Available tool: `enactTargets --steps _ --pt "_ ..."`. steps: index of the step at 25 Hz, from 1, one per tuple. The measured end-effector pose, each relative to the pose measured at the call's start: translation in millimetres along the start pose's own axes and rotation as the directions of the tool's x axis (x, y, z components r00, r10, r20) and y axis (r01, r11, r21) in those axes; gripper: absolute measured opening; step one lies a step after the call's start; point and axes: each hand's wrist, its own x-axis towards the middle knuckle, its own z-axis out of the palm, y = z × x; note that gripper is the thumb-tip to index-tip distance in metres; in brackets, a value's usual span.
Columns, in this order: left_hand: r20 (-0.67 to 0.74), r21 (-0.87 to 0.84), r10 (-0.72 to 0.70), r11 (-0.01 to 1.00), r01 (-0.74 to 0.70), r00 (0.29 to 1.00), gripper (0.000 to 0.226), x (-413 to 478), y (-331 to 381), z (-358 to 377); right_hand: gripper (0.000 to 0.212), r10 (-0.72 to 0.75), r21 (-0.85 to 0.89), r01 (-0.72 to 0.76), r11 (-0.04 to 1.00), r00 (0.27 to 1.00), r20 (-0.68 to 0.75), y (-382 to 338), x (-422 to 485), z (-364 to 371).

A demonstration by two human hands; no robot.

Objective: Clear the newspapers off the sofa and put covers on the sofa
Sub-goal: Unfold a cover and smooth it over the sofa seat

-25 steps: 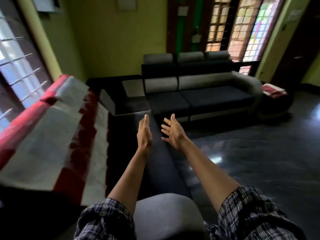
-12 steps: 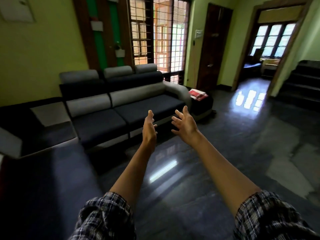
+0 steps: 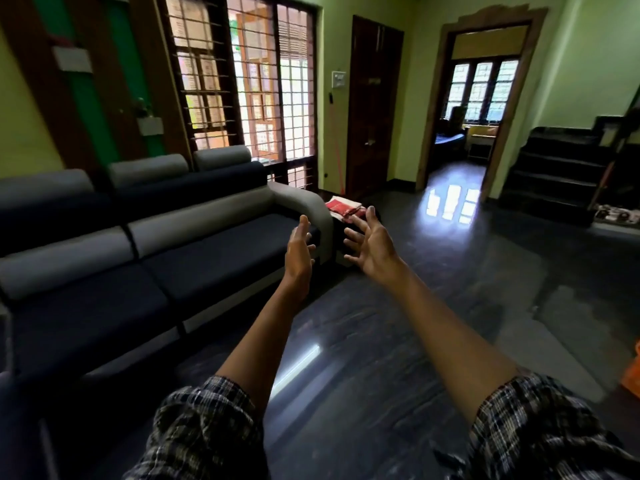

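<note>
A long sofa [image 3: 194,261] with dark blue seats and grey back pads fills the left side; its seats are bare. Just past its grey right armrest, a folded red and white cover [image 3: 341,207] lies on a low dark stool. My left hand [image 3: 299,252] and my right hand [image 3: 370,245] are stretched forward side by side, fingers apart and holding nothing. Both hang in the air in front of the armrest, short of the folded cover. The right hand hides part of the stool.
A dark glossy floor [image 3: 433,306] spreads to the right. A barred window [image 3: 242,81] and a wooden door [image 3: 374,105] stand behind the sofa. An open doorway [image 3: 481,109] leads to another room. Dark stairs [image 3: 561,168] rise at the far right.
My view has swung right, from the striped-covered sofa to the uncovered one, and moved closer. Both open hands now reach nearer the folded cover beside the armrest.
</note>
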Motion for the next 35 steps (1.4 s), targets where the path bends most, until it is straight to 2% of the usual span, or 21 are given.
enactTargets --steps 6,13,22,29,35 --pt "0.073 -0.018 0.018 1.000 -0.017 0.997 0.058 151 -42 124 0.064 -0.029 0.014 0.029 0.999 1.000 -0.012 -38 156 -119" --pt "0.023 -0.045 0.018 0.999 -0.017 1.000 0.056 330 -61 252 0.063 -0.012 -0.013 0.012 1.000 0.999 0.046 -96 348 -231" --pt "-0.061 -0.084 0.000 0.996 -0.005 0.998 0.053 569 -126 330 0.063 0.043 -0.038 -0.041 0.998 0.998 0.047 -87 605 -322" --pt "-0.067 -0.174 -0.086 0.982 0.073 0.994 0.051 765 -137 393 0.063 0.091 -0.040 -0.089 0.995 0.995 0.034 -101 818 -372" --pt "-0.073 -0.170 -0.151 0.976 0.137 0.986 0.058 939 -199 443 0.064 0.148 -0.089 -0.144 0.986 0.988 0.036 -84 997 -446"
